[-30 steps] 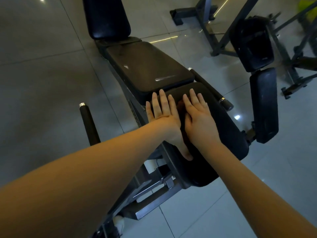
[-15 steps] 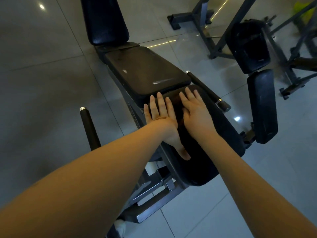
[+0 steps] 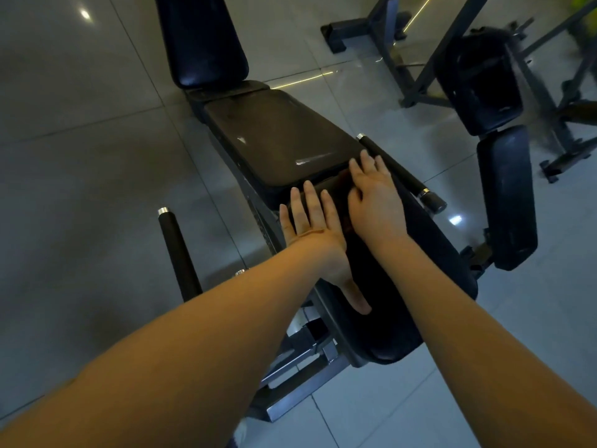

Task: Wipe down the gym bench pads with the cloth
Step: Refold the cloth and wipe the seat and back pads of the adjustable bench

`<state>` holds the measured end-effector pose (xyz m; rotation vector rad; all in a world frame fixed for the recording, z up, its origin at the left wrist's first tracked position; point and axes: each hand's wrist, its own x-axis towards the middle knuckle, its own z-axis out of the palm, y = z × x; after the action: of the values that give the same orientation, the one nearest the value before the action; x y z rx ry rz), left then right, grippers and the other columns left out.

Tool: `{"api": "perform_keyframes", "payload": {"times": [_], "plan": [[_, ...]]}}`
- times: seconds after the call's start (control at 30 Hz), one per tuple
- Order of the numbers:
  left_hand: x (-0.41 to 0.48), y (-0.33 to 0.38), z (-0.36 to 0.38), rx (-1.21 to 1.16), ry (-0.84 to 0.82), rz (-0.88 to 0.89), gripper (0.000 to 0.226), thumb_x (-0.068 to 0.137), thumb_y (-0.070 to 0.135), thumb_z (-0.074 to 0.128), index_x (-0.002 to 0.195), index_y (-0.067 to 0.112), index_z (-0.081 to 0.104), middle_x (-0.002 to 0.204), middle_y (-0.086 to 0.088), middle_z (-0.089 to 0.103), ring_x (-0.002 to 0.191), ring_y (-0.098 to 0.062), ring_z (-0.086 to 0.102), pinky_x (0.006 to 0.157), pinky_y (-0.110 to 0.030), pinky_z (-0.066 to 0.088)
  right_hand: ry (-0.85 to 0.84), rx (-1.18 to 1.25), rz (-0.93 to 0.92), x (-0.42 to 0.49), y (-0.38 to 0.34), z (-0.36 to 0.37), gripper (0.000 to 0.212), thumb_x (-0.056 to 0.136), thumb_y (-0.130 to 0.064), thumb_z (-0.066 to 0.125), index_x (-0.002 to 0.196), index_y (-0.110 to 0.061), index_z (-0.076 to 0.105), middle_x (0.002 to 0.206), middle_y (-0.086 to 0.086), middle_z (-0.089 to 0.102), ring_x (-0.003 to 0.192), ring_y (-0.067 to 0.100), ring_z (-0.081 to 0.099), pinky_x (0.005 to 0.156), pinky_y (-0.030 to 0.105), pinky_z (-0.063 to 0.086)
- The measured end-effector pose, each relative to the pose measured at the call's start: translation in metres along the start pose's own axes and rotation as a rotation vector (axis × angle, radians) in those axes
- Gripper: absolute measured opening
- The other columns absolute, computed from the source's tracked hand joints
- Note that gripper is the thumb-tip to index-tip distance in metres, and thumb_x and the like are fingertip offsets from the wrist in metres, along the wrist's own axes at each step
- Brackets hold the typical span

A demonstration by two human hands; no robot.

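The left fingers [image 3: 308, 202] lay straight and released, flat on the far left corner of the near pad [image 3: 433, 253], grasping nothing, with the thumb stretched back toward 6 o'clock. The right fingers [image 3: 366, 163] were also straight and slightly spread, clenched on nothing, pressing down at the pad's far end. Just beside them, at 9 o'clock of the right hand [image 3: 376, 205], a strip of dark reddish cloth [image 3: 340, 186] showed on the pad between the two hands; how far it ran under the palm could not be told in the dim light. The left hand [image 3: 311, 236] sat at 8 o'clock of the right, close but apart. At 12 o'clock lay the seat pad [image 3: 274, 137], and beyond it at 11 o'clock the raised back pad [image 3: 200, 40]. Padded bars stuck out at 8 o'clock [image 3: 176, 250] and 2 o'clock [image 3: 397, 169]. A second bench [image 3: 507, 195] stood at 3 o'clock on the tiled floor [image 3: 80, 156].
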<state>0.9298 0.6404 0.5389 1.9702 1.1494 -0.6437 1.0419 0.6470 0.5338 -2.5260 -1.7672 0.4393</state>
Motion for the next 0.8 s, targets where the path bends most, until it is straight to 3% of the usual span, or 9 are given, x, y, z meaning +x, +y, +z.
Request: {"api": "perform_keyframes", "payload": {"times": [0.07, 0.17, 0.33, 0.43, 0.5, 0.7, 0.8], "plan": [[0.004, 0.001, 0.005, -0.011, 0.040, -0.012, 0.146, 0.072, 0.061, 0.077, 0.142, 0.003, -0.037, 0.143, -0.026, -0.048, 0.136, -0.045, -0.041, 0.104, -0.055, -0.026, 0.021, -0.012, 0.017, 0.014, -0.004, 0.001, 0.049, 0.102, -0.015, 0.039, 0.150, -0.014, 0.031, 0.161, 0.005, 0.018, 0.150, 0.022, 0.008, 0.122, 0.043, 0.014], [0.010, 0.002, 0.019, -0.030, 0.227, -0.029, 0.125, 0.083, 0.060, 0.065, 0.150, 0.005, -0.025, 0.153, -0.025, -0.034, 0.144, -0.044, -0.027, 0.114, -0.057, -0.017, 0.025, -0.024, 0.038, 0.018, -0.007, 0.001, 0.048, 0.102, -0.015, 0.040, 0.150, -0.015, 0.032, 0.161, 0.005, 0.019, 0.150, 0.023, 0.009, 0.122, 0.044, 0.016], [0.005, 0.002, 0.007, 0.065, 0.049, -0.020, 0.152, 0.064, 0.068, 0.078, 0.146, 0.003, -0.032, 0.149, -0.027, -0.041, 0.140, -0.045, -0.033, 0.114, -0.056, -0.015, -0.032, 0.031, 0.019, -0.025, -0.003, -0.007, 0.050, 0.102, -0.011, 0.040, 0.150, -0.016, 0.030, 0.162, 0.004, 0.018, 0.150, 0.021, 0.009, 0.122, 0.038, 0.009], [0.011, 0.003, 0.011, 0.036, 0.159, -0.028, 0.116, 0.089, 0.054, 0.062, 0.151, 0.003, -0.023, 0.155, -0.024, -0.032, 0.144, -0.044, -0.026, 0.118, -0.056, -0.009, -0.052, 0.024, -0.003, -0.073, 0.000, -0.013, 0.052, 0.101, -0.009, 0.039, 0.151, -0.019, 0.029, 0.162, 0.002, 0.015, 0.150, 0.019, 0.008, 0.118, 0.031, 0.002], [0.014, 0.003, 0.013, 0.042, 0.169, -0.035, 0.109, 0.093, 0.048, 0.058, 0.151, 0.003, -0.022, 0.156, -0.023, -0.031, 0.145, -0.044, -0.025, 0.117, -0.056, -0.009, -0.047, 0.042, -0.024, -0.097, 0.002, -0.014, 0.050, 0.102, -0.010, 0.040, 0.150, -0.019, 0.030, 0.162, 0.001, 0.016, 0.150, 0.018, 0.007, 0.118, 0.030, 0.001], [0.014, 0.005, 0.015, 0.027, 0.242, -0.052, 0.108, 0.093, 0.048, 0.059, 0.151, 0.002, -0.019, 0.157, -0.024, -0.027, 0.146, -0.044, -0.020, 0.118, -0.056, -0.006, 0.005, 0.033, -0.001, -0.055, 0.001, -0.002, 0.048, 0.102, -0.011, 0.039, 0.149, -0.015, 0.033, 0.161, 0.006, 0.021, 0.149, 0.025, 0.011, 0.122, 0.045, 0.015], [0.013, 0.002, 0.019, 0.050, 0.222, -0.055, 0.114, 0.090, 0.053, 0.062, 0.152, 0.002, -0.019, 0.158, -0.024, -0.025, 0.147, -0.044, -0.019, 0.118, -0.055, -0.007, 0.037, -0.010, 0.044, -0.011, -0.007, 0.002, 0.049, 0.102, -0.013, 0.039, 0.150, -0.016, 0.032, 0.161, 0.007, 0.019, 0.150, 0.026, 0.009, 0.122, 0.046, 0.014]]}}
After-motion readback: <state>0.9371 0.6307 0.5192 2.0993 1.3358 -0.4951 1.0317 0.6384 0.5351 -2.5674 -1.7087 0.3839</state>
